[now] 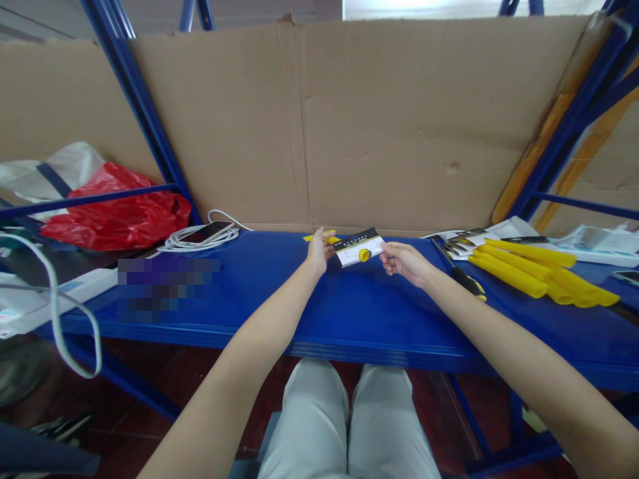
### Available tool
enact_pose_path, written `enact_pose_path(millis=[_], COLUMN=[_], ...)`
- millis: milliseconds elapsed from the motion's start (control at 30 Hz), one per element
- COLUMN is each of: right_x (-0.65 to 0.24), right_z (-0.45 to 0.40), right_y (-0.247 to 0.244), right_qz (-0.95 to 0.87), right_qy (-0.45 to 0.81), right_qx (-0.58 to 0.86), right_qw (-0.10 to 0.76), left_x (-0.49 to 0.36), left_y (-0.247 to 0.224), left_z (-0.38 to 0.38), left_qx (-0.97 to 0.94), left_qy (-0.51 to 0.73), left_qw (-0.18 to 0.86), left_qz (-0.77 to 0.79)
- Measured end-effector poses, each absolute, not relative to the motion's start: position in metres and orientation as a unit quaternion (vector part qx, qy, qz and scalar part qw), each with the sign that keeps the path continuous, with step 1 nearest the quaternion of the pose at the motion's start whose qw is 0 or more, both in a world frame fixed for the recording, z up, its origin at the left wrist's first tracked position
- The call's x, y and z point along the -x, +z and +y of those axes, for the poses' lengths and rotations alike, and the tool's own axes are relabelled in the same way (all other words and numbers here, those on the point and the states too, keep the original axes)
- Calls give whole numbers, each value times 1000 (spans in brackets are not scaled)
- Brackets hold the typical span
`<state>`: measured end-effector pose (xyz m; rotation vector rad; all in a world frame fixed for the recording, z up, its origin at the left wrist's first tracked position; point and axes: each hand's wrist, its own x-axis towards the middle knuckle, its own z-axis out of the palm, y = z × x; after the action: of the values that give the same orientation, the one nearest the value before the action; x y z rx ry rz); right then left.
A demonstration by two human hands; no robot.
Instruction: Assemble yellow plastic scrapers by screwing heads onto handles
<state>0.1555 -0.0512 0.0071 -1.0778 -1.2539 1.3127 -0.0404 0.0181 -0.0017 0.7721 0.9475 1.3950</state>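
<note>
In the head view my left hand (318, 253) is closed on a slim yellow tube (335, 239), which sticks out to the left past the fingers. Beside it a black-and-white printed card or packet (355, 245) is held tilted above the blue bench. A round yellow piece (365, 255) shows at the packet's lower part; whether it is the tube's end I cannot tell. My right hand (403, 261) pinches the packet's right edge between thumb and fingers.
Several yellow tubes (542, 269) and a black-and-yellow screwdriver (466, 281) lie on the blue bench (349, 313) at right. A coiled white cable (200, 239) and red plastic bag (117, 209) are at left. Cardboard (379, 126) stands behind.
</note>
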Motion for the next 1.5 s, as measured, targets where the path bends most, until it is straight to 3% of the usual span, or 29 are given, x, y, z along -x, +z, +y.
enact_pose_path(millis=[800, 1067, 1267, 1500], right_x=[-156, -170, -193, -234], right_z=[-52, -45, -31, 10], right_y=[12, 18, 19, 21], right_qz=[-517, -393, -357, -366], right_qy=[550, 446, 337, 293], right_qx=[353, 489, 606, 659], right_qw=[553, 638, 626, 589], left_x=[48, 52, 37, 36], left_y=[-3, -5, -11, -14], left_z=[34, 29, 20, 22], left_qx=[-299, -393, -467, -481], left_qy=[641, 572, 506, 485], left_qw=[573, 524, 502, 499], left_qz=[413, 493, 523, 534])
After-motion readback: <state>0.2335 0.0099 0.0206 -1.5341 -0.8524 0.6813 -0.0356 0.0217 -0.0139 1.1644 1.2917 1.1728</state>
